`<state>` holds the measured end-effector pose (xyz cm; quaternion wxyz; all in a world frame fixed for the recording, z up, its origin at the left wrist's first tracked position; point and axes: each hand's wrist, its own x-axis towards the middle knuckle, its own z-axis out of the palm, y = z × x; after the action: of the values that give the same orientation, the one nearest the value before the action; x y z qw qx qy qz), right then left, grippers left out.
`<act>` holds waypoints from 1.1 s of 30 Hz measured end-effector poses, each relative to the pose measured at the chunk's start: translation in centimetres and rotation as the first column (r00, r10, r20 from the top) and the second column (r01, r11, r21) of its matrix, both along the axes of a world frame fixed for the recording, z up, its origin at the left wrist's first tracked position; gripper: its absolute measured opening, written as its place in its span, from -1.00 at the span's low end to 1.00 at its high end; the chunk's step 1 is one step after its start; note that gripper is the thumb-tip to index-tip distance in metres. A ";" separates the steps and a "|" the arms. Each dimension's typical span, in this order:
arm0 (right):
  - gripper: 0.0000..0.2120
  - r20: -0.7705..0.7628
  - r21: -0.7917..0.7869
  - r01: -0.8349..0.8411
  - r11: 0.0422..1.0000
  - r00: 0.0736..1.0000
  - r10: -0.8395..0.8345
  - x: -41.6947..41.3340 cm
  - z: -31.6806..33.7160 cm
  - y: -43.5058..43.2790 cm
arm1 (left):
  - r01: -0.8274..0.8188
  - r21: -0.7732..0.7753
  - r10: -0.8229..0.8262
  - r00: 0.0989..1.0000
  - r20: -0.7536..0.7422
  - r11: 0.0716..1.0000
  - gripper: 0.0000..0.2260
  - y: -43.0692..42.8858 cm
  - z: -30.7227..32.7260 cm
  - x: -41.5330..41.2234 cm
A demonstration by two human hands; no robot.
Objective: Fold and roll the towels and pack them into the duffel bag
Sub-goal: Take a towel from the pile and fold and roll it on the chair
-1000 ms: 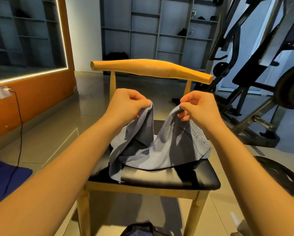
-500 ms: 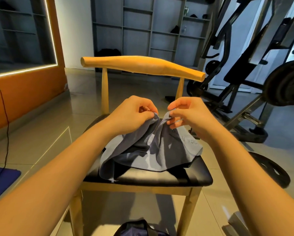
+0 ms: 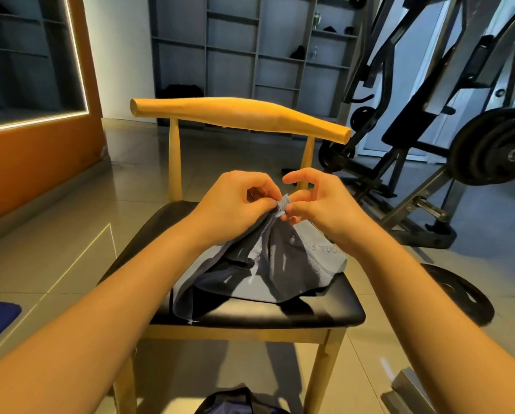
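Head view, looking down over both forearms. Left grip [image 3: 235, 201] clenched on the gathered corners of the grey-blue towel [image 3: 268, 270], pinched at the fingertips. Right grip [image 3: 325, 210] just beside it, pinching the same bunch between thumb and a lower finger, forefinger crooked above and clear of the cloth. Towel raised to a peak at the pinch, draped from there onto the black seat of the wooden chair [image 3: 250, 316], one edge hanging over the front left. Embossed lettering on the right fold, too partial to read. On the floor in front of the chair, top of the dark duffel bag [image 3: 238, 400], mostly cut off by the frame. Weight plate [image 3: 459, 297] flat on the tiles to the right.
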<state>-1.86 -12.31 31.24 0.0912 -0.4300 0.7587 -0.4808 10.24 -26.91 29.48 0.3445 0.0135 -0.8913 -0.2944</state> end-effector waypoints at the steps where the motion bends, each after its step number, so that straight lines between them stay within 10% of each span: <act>1: -0.56 -0.002 -0.003 -0.012 1.000 1.000 0.012 0.1 0.0 0.0 | -0.001 -0.006 0.001 1.000 -0.007 1.000 -0.91 0.0 -0.1 -0.1; 17: -0.74 0.058 0.002 -0.110 0.994 0.992 0.110 0.0 0.2 0.1 | -0.022 -0.050 0.021 1.000 -0.015 0.999 -0.96 0.1 -0.5 -0.8; 33: -0.82 0.019 0.002 -0.116 0.993 0.993 0.115 0.3 -2.8 -0.7 | -0.014 0.310 -0.038 0.986 0.160 0.951 -0.91 -1.2 -1.5 0.0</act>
<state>-1.54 -13.05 28.46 0.1267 -0.4685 0.7324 -0.4775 10.22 -28.12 27.98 0.2617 0.0860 -0.8595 -0.4306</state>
